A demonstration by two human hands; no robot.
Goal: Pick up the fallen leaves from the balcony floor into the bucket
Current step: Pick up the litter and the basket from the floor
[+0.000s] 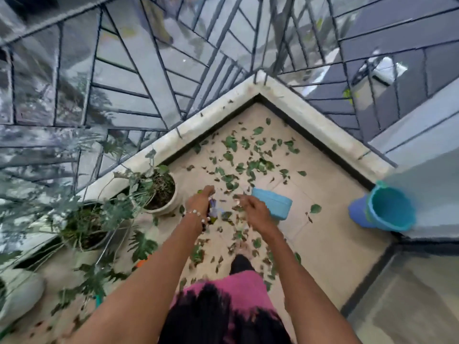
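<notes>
While left hand (200, 203) grips something blurred and right hand (250, 207) hangs loose, gather leaves (248, 165) nearest bucket (390, 209) first.

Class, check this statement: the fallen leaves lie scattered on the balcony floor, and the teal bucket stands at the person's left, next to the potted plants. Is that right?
Not quite. The head view shows the fallen leaves scattered on the balcony floor, but the teal bucket stands at the person's right, against the wall; the potted plants are on the opposite, left side.
</notes>
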